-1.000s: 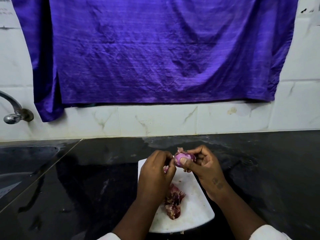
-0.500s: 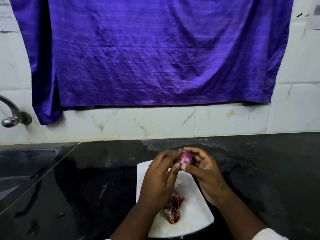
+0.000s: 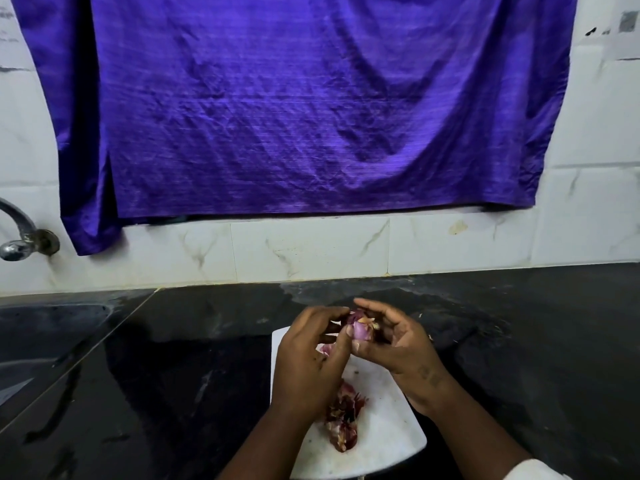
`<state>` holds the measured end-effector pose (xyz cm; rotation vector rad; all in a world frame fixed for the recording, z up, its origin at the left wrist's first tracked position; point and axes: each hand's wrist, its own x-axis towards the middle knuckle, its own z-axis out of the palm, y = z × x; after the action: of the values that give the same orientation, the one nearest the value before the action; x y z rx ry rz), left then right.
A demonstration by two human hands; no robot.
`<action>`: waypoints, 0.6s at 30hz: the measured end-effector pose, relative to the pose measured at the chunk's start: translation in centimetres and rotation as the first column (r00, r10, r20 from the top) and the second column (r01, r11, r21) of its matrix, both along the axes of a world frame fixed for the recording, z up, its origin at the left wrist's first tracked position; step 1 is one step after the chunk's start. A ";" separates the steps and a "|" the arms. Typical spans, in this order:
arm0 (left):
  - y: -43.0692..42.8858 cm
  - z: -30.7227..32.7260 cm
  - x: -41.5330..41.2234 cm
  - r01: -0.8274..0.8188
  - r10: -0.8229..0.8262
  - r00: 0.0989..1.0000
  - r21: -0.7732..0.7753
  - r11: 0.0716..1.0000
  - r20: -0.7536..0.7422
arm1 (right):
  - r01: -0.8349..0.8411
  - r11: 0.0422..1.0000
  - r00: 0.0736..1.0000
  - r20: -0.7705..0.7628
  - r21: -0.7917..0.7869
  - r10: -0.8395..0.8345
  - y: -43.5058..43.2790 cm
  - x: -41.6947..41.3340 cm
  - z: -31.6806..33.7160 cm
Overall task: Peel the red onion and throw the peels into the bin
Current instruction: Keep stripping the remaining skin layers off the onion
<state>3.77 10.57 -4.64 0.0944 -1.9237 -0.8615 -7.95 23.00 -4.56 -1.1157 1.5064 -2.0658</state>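
Cloth: a purple cloth (image 3: pixel 294 116) hangs over most of the tiled wall (image 3: pixel 311 251) behind our work.
Counter: the black counter (image 3: pixel 536 341) runs the full width, with a sink (image 3: pixel 45 327) and a tap (image 3: pixel 20 237) at the far left, well apart from us.
Board: a white cutting board (image 3: pixel 388 441) lies on the counter right under our hands. We judge it is there to catch whatever falls.
Peels: a dark red heap of peels (image 3: pixel 343 420) sits on the board, near its middle, gathered in one spot so it can go out in one scoop.
Right hand: our right hand (image 3: pixel 405 348) cradles the red onion (image 3: pixel 362 329) with its fingers curled round the far side, lifted above the board's far end so every side is within reach.
Left hand: our left hand (image 3: pixel 308 358) has its fingers bent inward and the thumb tip against the onion's near side, pinching at the loose skin.
Onion: mostly pale and bare, with a papery flap on top, so we judge peeling is nearly done.
Scrap: a pink bit shows below the left fingers; we cannot tell whether it is held or lying loose.
Bin: not in view; the peels are not yet thrown away.
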 end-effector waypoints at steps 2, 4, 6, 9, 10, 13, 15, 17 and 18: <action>-0.3 -0.2 -0.2 -0.019 0.019 1.000 0.008 1.000 -0.001 | 0.032 0.999 0.999 -0.006 -0.012 -0.032 0.0 -0.2 -0.1; -0.5 -0.4 -0.3 -0.038 0.038 0.999 0.014 0.999 -0.005 | 0.059 0.998 0.998 -0.024 -0.018 -0.060 -0.1 -0.2 -0.2; -0.6 -0.4 -0.3 -0.056 0.056 0.998 0.010 0.998 -0.016 | 0.074 0.997 0.996 -0.045 -0.015 -0.074 -0.1 -0.3 -0.2; -0.5 -0.4 -0.3 -0.078 0.079 0.997 0.015 0.997 -0.017 | 0.080 0.997 0.995 -0.065 -0.014 -0.081 -0.1 -0.2 -0.2; -0.5 -0.5 -0.3 -0.085 0.085 0.996 0.017 0.996 -0.014 | 0.080 0.997 0.994 -0.067 -0.015 -0.081 -0.1 -0.2 -0.2; -0.5 -0.6 -0.3 -0.108 0.108 0.994 0.003 0.994 -0.001 | 0.078 0.997 0.993 -0.082 -0.018 -0.079 -0.1 -0.2 -0.2; -0.5 -0.6 -0.3 -0.123 0.123 0.992 -0.021 0.992 0.003 | 0.081 0.996 0.992 -0.095 -0.021 -0.083 0.0 -0.2 -0.2; -0.4 -0.6 -0.2 -0.140 0.140 0.990 -0.046 0.989 0.007 | 0.079 0.996 0.992 -0.100 -0.029 -0.082 0.0 -0.1 -0.1; -0.4 -0.6 -0.1 -0.145 0.146 0.989 -0.054 0.988 0.011 | 0.077 0.996 0.991 -0.103 -0.033 -0.080 0.0 -0.1 -0.1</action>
<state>3.69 10.20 -5.23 0.2072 -1.9259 -0.7140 -8.05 23.02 -4.70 -1.2107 1.5987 -2.1170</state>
